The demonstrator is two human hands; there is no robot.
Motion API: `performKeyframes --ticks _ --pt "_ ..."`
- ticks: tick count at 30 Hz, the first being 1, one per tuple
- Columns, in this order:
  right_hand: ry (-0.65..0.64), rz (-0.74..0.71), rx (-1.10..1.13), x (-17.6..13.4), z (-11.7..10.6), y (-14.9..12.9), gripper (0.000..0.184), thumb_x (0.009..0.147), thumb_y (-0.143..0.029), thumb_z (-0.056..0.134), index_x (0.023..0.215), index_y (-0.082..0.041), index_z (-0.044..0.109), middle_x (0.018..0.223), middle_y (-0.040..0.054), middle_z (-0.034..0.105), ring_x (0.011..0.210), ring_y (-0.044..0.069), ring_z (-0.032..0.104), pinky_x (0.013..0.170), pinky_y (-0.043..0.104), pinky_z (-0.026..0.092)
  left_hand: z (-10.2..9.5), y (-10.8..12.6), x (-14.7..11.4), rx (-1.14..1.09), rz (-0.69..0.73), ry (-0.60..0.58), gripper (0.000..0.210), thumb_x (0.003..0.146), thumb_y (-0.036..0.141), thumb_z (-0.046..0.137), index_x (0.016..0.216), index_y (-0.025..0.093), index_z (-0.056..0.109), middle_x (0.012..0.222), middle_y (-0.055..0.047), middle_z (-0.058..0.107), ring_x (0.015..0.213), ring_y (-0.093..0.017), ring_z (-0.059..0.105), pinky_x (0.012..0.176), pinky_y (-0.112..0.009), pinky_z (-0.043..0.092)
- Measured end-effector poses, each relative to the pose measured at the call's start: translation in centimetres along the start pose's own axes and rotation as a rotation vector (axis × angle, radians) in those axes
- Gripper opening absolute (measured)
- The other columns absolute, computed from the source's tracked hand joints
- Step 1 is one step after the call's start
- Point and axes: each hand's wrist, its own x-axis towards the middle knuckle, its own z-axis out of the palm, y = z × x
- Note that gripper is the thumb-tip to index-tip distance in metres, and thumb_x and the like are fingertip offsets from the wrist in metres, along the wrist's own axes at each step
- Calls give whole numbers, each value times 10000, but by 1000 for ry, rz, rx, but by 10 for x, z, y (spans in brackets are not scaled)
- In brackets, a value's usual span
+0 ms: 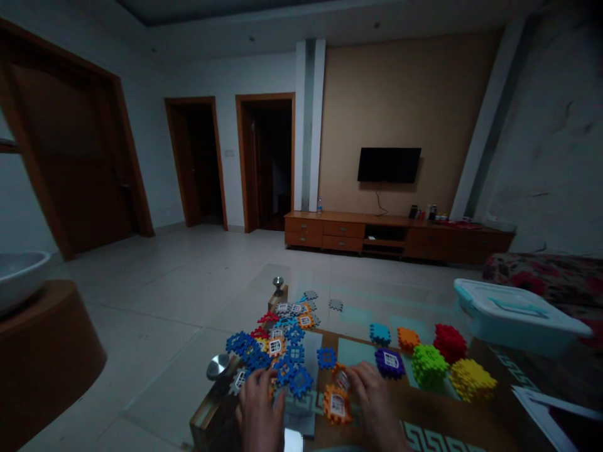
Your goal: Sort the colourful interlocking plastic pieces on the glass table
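My right hand (374,402) pinches an orange interlocking plastic tile (340,375) with a white window insert. Just below it, a second orange window tile (336,405) lies on the glass tabletop. My left hand (260,405) is at the near edge of a loose heap of tiles, its thumb and fingers apart; a bit of orange shows between them. Blue tiles (300,380) make up most of the heap, with some red, orange, grey and white-windowed ones. A single blue tile (326,358) lies between the heap and my right hand.
Stacks stand at the right: purple (390,363), green (429,366), yellow (472,380), red (450,343), orange (407,339) and light blue (379,334). Behind them is a lidded teal box (513,326). Metal glass supports (218,366) rise at the table's left side.
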Motion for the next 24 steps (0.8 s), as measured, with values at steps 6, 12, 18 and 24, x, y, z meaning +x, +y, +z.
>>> performKeyframes --ticks 6,12,18,24 --pt "-86 127 214 6 6 7 393 827 -560 514 721 -203 638 706 54 699 707 244 644 655 314 464 -4 -12 -9 433 -53 -144 369 863 124 461 1203 191 586 1345 -133 525 1294 -315 452 986 -453 405" --pt "-139 100 53 7 14 21 259 817 -355 483 716 -186 651 763 71 694 763 234 635 695 309 454 5 -16 -7 476 -8 -177 325 896 154 404 1144 193 610 1230 -127 571 1175 -297 536 891 -400 444" --pt "-201 31 58 3 6 22 230 824 -298 521 890 -169 699 953 105 685 942 258 628 851 343 455 15 -22 -6 459 -49 -115 328 868 172 446 1170 137 568 1134 -142 600 1108 -301 580 858 -377 466" --pt "-414 -28 -113 -12 7 11 669 619 -176 700 1278 -232 598 1275 99 616 1183 309 520 996 385 389 41 -16 -15 199 194 -11 309 828 215 483 1110 120 563 1103 -159 647 1101 -298 602 984 -419 426"
